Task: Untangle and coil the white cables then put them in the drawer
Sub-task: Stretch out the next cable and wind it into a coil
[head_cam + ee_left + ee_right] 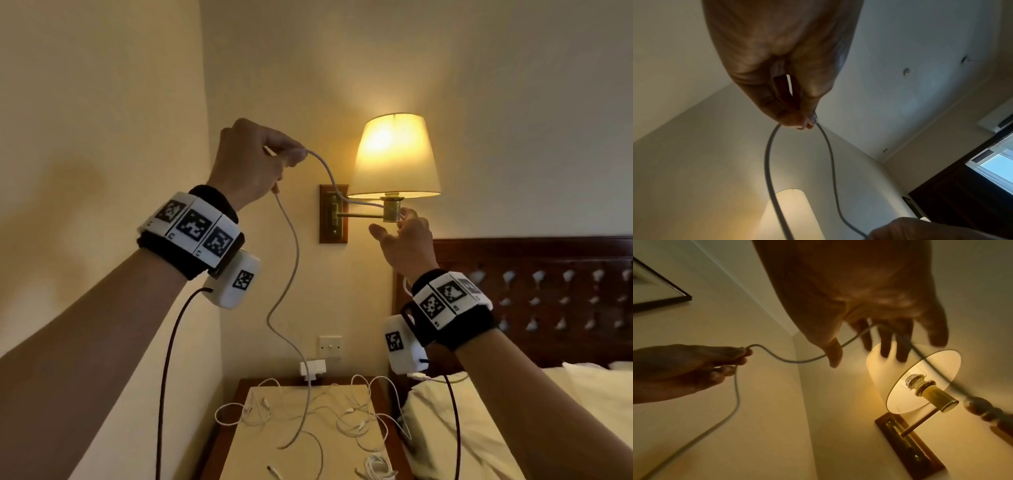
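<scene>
My left hand (294,156) is raised high and pinches a white cable (291,246) between thumb and fingertips; the left wrist view shows the same pinch (805,123) with the cable (831,162) dropping away on both sides. One run hangs down to the nightstand. The other run crosses to my right hand (394,228), held up just under the lamp. In the right wrist view the right hand (859,356) has straight, spread fingers, and the cable (777,356) passes across their base. A tangle of white cables (308,411) lies on the nightstand. No drawer is in view.
A lit wall lamp (394,157) on a brass arm sits right behind my right hand. The wooden nightstand (260,455) stands in the corner, with a small coiled cable (376,466) at its front right. A white plug (313,368) is in the wall. The bed (513,411) and dark headboard (548,274) are at right.
</scene>
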Action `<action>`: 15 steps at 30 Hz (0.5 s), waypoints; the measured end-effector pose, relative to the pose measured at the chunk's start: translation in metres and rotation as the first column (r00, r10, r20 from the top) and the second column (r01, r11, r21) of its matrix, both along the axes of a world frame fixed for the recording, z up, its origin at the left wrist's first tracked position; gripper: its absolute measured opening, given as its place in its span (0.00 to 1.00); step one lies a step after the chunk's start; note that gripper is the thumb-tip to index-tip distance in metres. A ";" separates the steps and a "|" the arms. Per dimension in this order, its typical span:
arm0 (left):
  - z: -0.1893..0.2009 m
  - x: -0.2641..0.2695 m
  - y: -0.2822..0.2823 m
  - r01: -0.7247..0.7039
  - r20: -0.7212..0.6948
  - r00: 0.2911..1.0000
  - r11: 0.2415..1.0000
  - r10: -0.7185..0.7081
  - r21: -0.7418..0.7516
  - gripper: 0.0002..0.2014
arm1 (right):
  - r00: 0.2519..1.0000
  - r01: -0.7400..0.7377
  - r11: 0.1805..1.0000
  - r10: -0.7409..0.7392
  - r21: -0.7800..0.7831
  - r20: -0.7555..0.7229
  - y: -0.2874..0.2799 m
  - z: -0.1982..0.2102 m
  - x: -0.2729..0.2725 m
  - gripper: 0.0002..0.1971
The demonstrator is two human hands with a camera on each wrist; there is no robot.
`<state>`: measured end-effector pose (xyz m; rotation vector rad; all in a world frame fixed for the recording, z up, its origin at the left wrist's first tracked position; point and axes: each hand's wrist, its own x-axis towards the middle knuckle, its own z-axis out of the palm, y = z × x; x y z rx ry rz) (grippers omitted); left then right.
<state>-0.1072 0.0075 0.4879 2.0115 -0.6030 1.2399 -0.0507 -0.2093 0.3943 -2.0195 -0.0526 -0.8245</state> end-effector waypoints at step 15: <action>-0.115 -0.027 0.013 0.340 -0.656 0.627 0.905 -0.421 -0.256 0.24 | 0.892 -0.441 0.898 0.435 -0.017 -0.125 0.003 0.004 -0.074 0.14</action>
